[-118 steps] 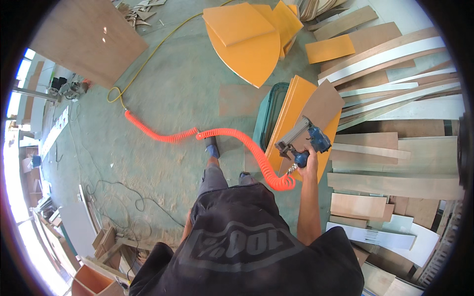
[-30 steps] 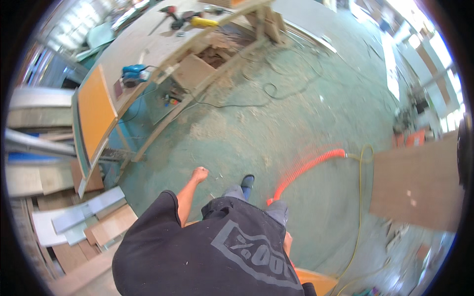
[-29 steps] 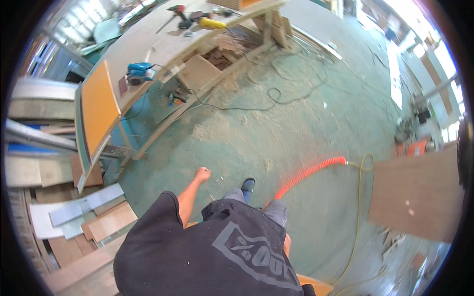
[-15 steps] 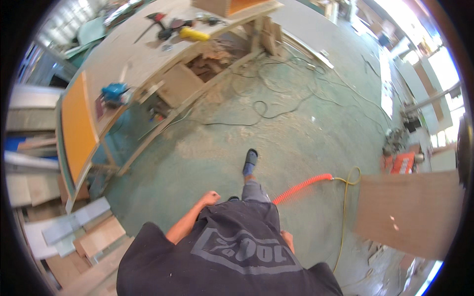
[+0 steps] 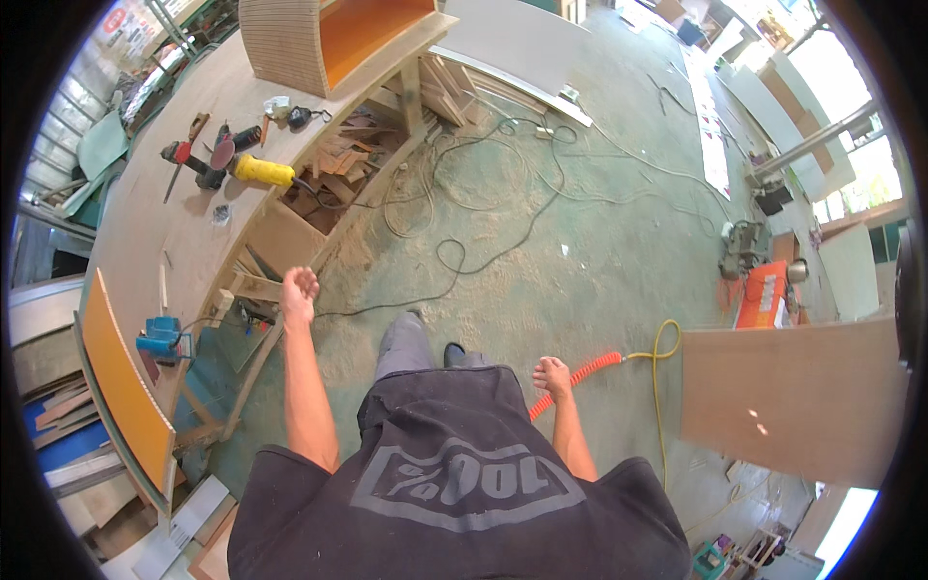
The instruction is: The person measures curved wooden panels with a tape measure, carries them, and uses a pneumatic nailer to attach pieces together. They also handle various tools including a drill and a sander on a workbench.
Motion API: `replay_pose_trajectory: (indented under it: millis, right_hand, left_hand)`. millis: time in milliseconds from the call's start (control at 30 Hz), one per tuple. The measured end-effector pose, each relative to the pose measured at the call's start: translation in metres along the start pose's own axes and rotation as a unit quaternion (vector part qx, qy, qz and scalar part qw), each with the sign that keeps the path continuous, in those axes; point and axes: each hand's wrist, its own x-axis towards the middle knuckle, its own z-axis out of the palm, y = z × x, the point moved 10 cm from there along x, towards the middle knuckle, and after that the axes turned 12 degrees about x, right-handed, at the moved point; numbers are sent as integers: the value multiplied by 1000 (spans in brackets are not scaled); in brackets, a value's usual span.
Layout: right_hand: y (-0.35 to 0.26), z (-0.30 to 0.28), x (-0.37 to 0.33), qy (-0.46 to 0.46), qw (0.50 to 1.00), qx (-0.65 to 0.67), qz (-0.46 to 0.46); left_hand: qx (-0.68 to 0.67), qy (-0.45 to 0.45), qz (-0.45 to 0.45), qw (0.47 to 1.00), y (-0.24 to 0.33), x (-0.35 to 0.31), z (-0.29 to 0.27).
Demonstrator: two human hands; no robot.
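My left hand (image 5: 301, 293) is stretched out ahead of me, close to the workbench's near side, with loosely bent fingers and nothing in it. Held low at my right side, my right hand (image 5: 552, 375) is empty too, its fingers slightly curled. An orange coiled air hose (image 5: 594, 365) passes behind that wrist; it does not appear gripped. On the workbench (image 5: 135, 232) lie a yellow-bodied angle grinder (image 5: 263, 171), a red-and-black drill (image 5: 179, 155) and a blue power tool (image 5: 162, 338).
A curved panel with an orange face (image 5: 126, 377) leans at the bench's near end. Black cable (image 5: 483, 261) loops over the dusty floor. On the right stand a brown board (image 5: 793, 396) and an orange machine (image 5: 764, 295). A ribbed cabinet (image 5: 282, 43) sits on the bench.
I have stepped forward, with the other leg now leading. My left hand has swung forward and up toward the bench, and my right hand has come into fuller view beside the hose.
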Motion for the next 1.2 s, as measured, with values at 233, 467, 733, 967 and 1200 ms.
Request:
replay_pose_trajectory:
  millis: [233, 467, 733, 967, 1200]
  right_hand:
    - [-43, -1, 68, 82, 996, 26, 32]
    - [-42, 62, 60, 147, 978, 33, 143]
    - [-135, 145, 130, -10, 978, -194, 74]
    - [-292, 144, 239, -60, 959, -266, 75]
    - [-482, 398, 183, -377, 873, -305, -49]
  left_hand:
    - [231, 223, 97, 942, 181, 161, 65]
    - [497, 411, -49, 763, 230, 225, 103]
    - [396, 448, -9, 802, 167, 259, 43]
    - [241, 390, 129, 879, 163, 180, 124]
    - [271, 174, 115, 940, 117, 21, 286]
